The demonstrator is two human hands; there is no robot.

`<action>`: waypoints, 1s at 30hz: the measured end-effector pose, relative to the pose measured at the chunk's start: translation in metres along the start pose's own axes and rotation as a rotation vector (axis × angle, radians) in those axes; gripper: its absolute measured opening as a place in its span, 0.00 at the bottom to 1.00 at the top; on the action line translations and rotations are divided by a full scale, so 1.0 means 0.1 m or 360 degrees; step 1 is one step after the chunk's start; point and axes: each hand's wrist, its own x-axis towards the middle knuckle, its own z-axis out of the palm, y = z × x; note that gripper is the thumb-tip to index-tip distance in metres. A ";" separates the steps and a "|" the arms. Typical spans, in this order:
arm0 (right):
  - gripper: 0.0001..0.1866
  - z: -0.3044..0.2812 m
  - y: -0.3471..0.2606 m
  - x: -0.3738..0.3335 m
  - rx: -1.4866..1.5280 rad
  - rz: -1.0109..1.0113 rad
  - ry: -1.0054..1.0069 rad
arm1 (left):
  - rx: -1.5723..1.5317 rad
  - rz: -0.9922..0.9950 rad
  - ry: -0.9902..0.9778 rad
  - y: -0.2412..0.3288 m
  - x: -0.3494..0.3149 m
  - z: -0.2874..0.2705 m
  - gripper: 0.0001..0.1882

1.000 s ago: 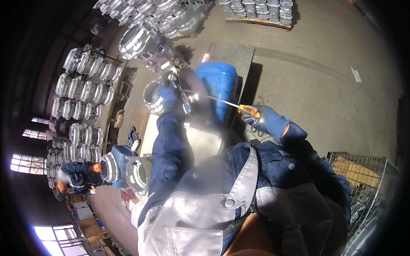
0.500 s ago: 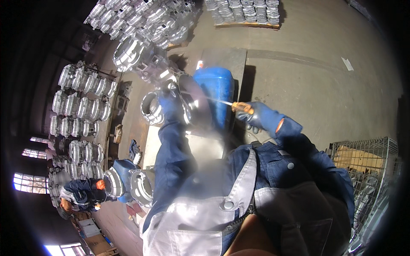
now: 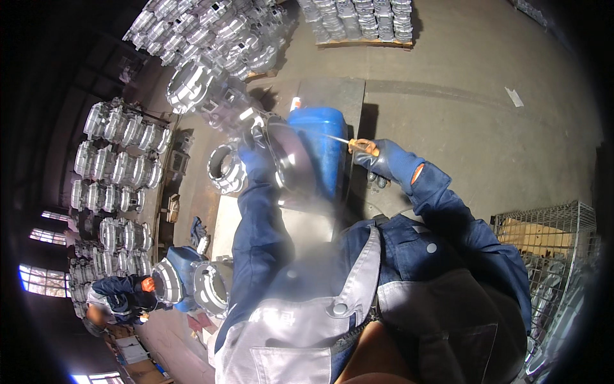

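Note:
My right hand (image 3: 378, 159), in a dark-palmed blue glove, is closed around the yellow-orange handle of a screwdriver (image 3: 363, 147). Its thin metal shaft points left over a blue plastic drum (image 3: 326, 144), toward a large round metal casting (image 3: 291, 153). My left hand (image 3: 256, 157), also gloved, grips the left side of this casting, its fingers partly blurred by haze on the lens. The casting stands with its wide opening turned toward the screwdriver; the tip is hard to make out against the blue.
Ring-shaped castings (image 3: 226, 168) lie just left. Stacked castings (image 3: 211, 32) fill the far left, with a pallet (image 3: 364, 43) of more ahead. A wire cage (image 3: 543, 230) stands at right. Another person (image 3: 121, 297) works at lower left, beside castings on a blue drum (image 3: 185, 275).
My right hand and the screwdriver have shifted slightly farther from my body, and the shaft reaches less far left. My left hand stays on the casting. The whole view has tilted a little.

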 end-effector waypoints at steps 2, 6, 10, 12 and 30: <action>0.31 -0.02 0.02 0.05 0.0065 0.0130 0.0011 | 0.0062 -0.0026 -0.0011 -0.05 0.04 0.02 0.15; 0.32 -0.06 -0.05 0.10 0.0150 0.0120 -0.0098 | -0.0086 -0.0151 0.0013 -0.22 0.10 0.07 0.15; 0.32 -0.19 -0.18 0.08 0.0047 0.0156 -0.0016 | -0.0119 -0.0202 0.0043 -0.35 0.11 0.08 0.13; 0.30 -0.25 -0.23 0.07 0.0073 0.0205 -0.0129 | -0.0019 -0.0120 0.0058 -0.38 0.13 0.09 0.12; 0.20 -0.50 -0.39 -0.05 0.0540 0.0113 -0.0163 | -0.0427 -0.0327 -0.0040 -0.22 0.08 -0.01 0.10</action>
